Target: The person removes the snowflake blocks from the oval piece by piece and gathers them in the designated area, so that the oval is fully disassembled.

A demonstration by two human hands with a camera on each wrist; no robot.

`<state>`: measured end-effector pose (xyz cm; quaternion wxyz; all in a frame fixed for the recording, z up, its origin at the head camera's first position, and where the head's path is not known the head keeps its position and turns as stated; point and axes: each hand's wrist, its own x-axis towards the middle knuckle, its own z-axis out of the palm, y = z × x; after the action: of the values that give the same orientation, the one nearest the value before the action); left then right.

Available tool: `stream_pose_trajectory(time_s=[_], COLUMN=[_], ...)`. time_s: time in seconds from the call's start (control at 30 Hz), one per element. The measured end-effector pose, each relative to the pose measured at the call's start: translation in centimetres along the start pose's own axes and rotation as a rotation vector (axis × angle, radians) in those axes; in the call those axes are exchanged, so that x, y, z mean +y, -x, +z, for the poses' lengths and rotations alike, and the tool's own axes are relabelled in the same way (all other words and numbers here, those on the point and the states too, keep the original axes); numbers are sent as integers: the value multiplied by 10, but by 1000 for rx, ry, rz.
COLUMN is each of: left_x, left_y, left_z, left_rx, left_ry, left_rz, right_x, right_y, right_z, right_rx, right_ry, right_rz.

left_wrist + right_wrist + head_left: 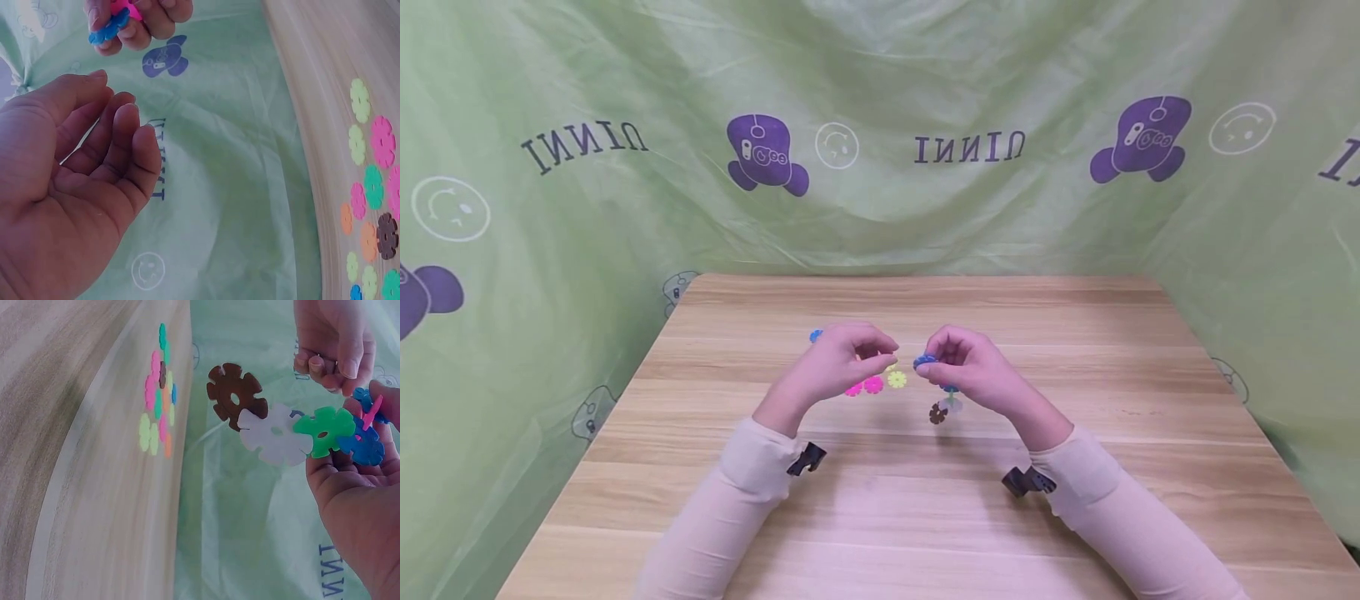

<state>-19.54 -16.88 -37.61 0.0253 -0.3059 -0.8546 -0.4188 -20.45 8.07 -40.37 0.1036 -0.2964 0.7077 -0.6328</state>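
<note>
My right hand (973, 371) pinches one end of a chain of flower-shaped interlocking discs above the table. In the right wrist view the chain runs from a brown disc (220, 390) through a white disc (275, 440) and a green disc (334, 422) to a blue disc (365, 450). A pink disc (372, 412) and another blue disc (360, 395) sit at the fingertips. Facing it, my left hand (838, 362) hovers with loosely bent fingers, and nothing shows between them. A small gap separates the two hands.
Loose discs lie on the wooden table (880, 517) beyond and below the left hand, among them a yellow-green disc (897, 373), pink discs (382, 140) and a dark brown disc (387, 228). A green printed cloth (880, 225) hangs behind and beside the table.
</note>
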Motion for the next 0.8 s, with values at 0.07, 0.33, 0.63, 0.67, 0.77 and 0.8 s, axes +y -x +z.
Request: stream_pose_trajectory(time_s=[0.07, 0.33, 0.63, 0.67, 0.77, 0.8], left_x=[1, 6, 6, 6, 6, 7], left_y=[-1, -3, -7, -7, -8, -8], left_z=[1, 4, 9, 10, 10, 11], left_rx=[-11, -56, -69, -69, -74, -76], left_ry=[3, 2, 1, 5, 24, 32], left_rz=[3, 16, 63, 67, 70, 73], right_x=[0, -1, -2, -2, -2, -2], right_y=[0, -2, -2, -2, -2, -2], right_z=[0, 1, 2, 2, 2, 2], right_rx=[-5, -19, -24, -24, -23, -23], right_ry=[-7, -31, -52, -53, -57, -57], right_rz=[-7, -15, -18, -19, -18, -18])
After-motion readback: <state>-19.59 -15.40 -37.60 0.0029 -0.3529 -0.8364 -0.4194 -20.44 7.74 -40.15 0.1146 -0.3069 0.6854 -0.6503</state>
